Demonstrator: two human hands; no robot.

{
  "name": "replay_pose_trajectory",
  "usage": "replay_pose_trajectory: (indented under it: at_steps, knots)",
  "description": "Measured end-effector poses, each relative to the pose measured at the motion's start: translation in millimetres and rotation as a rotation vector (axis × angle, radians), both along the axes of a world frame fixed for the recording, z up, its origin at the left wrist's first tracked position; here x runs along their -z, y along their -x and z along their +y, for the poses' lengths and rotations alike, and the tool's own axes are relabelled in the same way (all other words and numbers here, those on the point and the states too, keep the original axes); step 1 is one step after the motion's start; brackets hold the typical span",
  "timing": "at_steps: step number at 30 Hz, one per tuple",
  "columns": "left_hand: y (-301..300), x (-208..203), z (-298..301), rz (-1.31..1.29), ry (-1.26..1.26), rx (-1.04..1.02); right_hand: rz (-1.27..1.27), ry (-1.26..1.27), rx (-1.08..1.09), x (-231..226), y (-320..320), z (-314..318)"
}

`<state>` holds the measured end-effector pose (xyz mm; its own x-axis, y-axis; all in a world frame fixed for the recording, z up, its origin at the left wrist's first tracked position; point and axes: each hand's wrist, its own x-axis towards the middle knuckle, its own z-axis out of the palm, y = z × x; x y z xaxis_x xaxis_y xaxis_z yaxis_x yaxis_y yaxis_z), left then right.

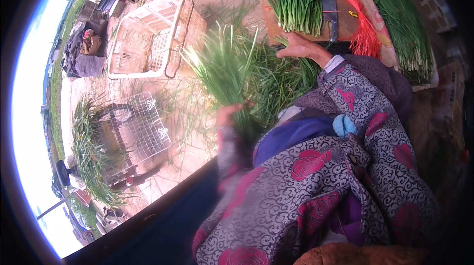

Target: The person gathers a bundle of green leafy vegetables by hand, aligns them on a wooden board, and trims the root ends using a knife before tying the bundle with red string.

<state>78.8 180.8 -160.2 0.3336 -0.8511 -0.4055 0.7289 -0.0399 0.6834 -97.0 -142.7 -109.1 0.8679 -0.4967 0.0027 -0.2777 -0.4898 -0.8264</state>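
My left hand (229,115) is closed around a loose bunch of garlic chives (221,75), its stalk ends fanning up and away from me. That bunch is a little blurred. Over the near edge of a wooden board (272,18), my right hand (302,48) has its fingers apart. A bit of green shows between its thumb and fingers, but I cannot make out whether it is touched. Just beyond, a thick, neat pile of chives (298,1) lies on the board. Right of the pile are a broad-bladed knife (330,16) and a bundle of red ties (363,28).
Loose chive leaves (281,75) are heaped before my lap. A cream plastic basket (131,50) lies at the left, near a wire rack (145,127) with leaves draped over its side. More chives (400,23) lie on a cloth at far right. Dark clothing (84,50) sits far left.
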Motion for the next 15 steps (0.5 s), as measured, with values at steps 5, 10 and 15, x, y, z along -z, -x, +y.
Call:
replay_pose_trajectory:
  at_steps: [5,10,15]
  knots:
    - [7,2,-3,0.03,0.012,0.09,-0.237,-0.754,-0.084,-82,-35,47]
    - [24,-24,-6,0.009,0.007,0.02,-0.177,-0.389,0.13,-47,-28,21]
    - [14,-6,-6,0.017,0.107,0.058,0.231,0.296,0.188,3,20,-44]
